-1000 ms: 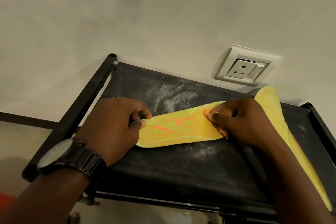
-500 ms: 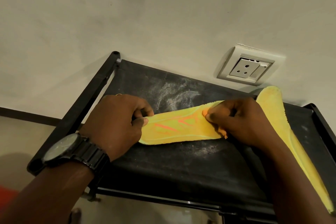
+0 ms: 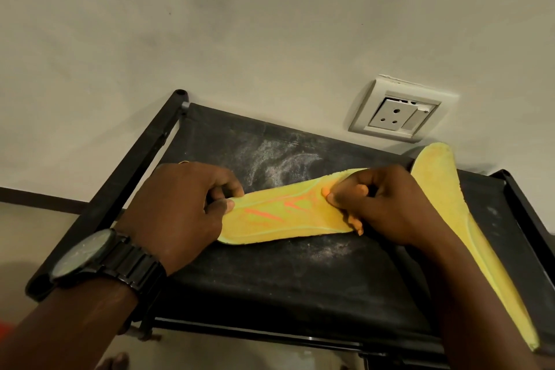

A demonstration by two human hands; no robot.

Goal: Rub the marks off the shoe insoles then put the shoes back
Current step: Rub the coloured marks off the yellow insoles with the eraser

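We judged that the thin yellow insole [image 3: 285, 219] could buckle or slide on the dusty black rack shelf [image 3: 270, 279] if our rubbing pushed harder than the pinch held it. Our left hand [image 3: 180, 207] pinched its left end between thumb and curled fingers. Our right hand [image 3: 381, 204] curled round a small orange piece [image 3: 362, 189], thumb pressing the insole by its orange marks [image 3: 264, 215]. The second insole [image 3: 444, 189] lay beside our right wrist.

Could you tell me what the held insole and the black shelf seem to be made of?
The insole looks like soft foam, matte yellow with orange marks; it curves where the left hand and right hand pinch it. The shelf looks like black woven fabric, matte and dusted with pale powder.
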